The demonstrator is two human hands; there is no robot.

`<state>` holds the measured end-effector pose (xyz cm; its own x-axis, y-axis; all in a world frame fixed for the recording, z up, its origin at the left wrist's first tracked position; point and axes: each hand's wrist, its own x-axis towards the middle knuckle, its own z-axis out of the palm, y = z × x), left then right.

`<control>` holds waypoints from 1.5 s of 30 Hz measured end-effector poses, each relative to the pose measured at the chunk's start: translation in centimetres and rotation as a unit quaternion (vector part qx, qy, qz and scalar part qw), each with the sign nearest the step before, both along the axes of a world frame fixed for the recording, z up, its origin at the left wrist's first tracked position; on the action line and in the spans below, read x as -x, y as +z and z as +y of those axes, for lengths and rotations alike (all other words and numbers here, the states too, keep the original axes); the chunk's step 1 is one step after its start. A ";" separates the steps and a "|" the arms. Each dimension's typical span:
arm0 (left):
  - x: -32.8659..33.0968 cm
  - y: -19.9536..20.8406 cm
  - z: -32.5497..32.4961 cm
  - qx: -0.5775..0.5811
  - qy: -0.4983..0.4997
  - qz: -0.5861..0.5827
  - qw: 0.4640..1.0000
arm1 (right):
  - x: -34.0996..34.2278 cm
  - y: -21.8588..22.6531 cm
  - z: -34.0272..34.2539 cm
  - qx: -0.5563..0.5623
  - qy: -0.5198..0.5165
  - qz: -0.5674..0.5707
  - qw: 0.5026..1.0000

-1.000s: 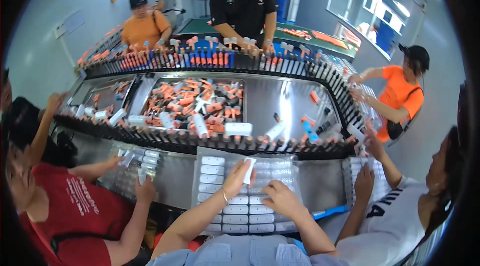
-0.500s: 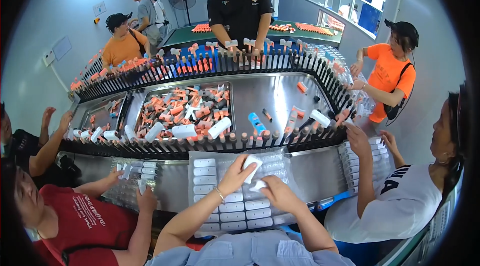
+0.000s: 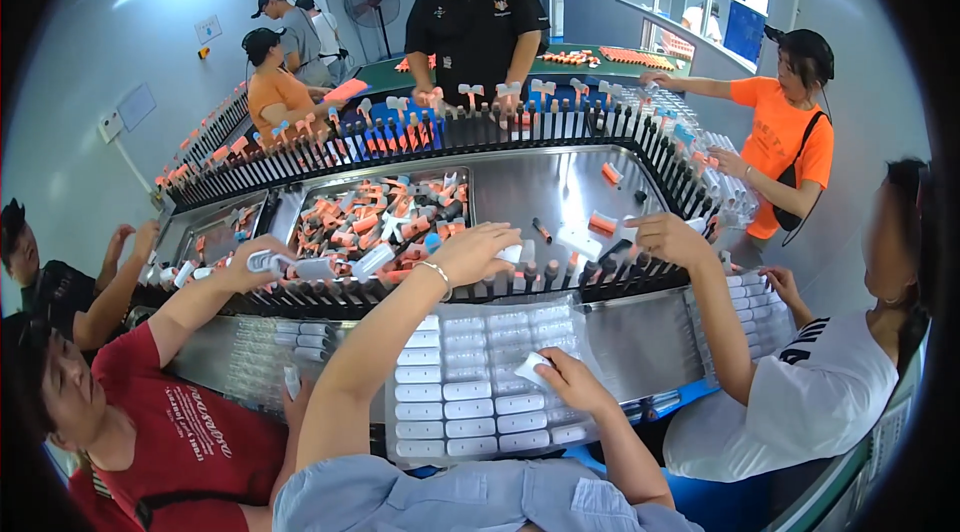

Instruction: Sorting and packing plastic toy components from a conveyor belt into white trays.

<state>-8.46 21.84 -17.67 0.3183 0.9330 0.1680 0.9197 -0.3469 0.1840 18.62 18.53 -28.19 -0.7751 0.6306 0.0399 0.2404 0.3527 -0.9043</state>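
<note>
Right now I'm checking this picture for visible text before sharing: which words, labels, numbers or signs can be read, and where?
I won't copy wording, only place it.
Red shirt: white lettering, partly readable.
White shirt at right: dark letters, partly readable.
Far black shirt: emblems, too small.
Orange shirt at right: print, too blurred.
Upper wall sheet: too small.
White pieces: marks, too small.

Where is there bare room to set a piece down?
On the steel bench, between the clear tray and the co-worker's tray right of it. Beyond the peg row, bare steel lies between the parts heap and the far orange piece. Crowded: the heap, and the pegs around the left hand.
</note>
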 end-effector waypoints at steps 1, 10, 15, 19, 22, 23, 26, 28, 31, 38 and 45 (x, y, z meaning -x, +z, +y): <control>0.0 -0.3 -0.3 -0.062 -0.012 -0.015 0.998 | -0.1 0.0 0.0 0.003 -0.003 0.004 1.000; 1.3 -1.0 -0.8 0.050 0.274 0.015 0.960 | -0.4 0.7 0.1 0.003 -0.015 -0.017 1.000; 3.4 -2.7 -2.8 -0.025 0.416 -0.040 0.908 | 0.7 0.2 0.3 0.025 -0.081 0.022 0.996; 4.9 -3.2 -5.2 -0.149 0.430 -0.017 0.890 | 0.4 1.0 1.1 -0.010 -0.089 0.036 0.995; 3.8 -3.3 -8.1 -0.366 0.309 -0.013 0.877 | -1.5 2.3 3.8 -0.122 -0.160 0.103 0.974; 1.3 -2.6 -9.4 -0.356 0.310 -0.091 0.877 | -2.7 1.7 5.8 -0.163 -0.213 0.109 0.957; -2.1 -5.0 -14.7 -0.180 0.246 -0.219 0.927 | -4.0 6.6 8.4 -0.175 -0.310 0.123 0.926; -4.3 -7.1 -17.0 -0.104 0.187 -0.235 0.948 | -4.2 7.4 9.5 -0.159 -0.323 0.086 0.929; -6.3 -9.4 -18.6 -0.086 0.125 -0.195 0.969 | -2.4 6.8 10.6 -0.212 -0.352 0.067 0.909; -6.8 -9.2 -18.7 -0.020 0.117 -0.123 0.985 | 4.6 7.2 15.5 -0.273 -0.321 -0.066 0.905; -7.3 -7.8 -19.3 0.010 0.099 -0.102 0.990 | 9.8 6.1 12.7 -0.391 -0.238 -0.204 0.865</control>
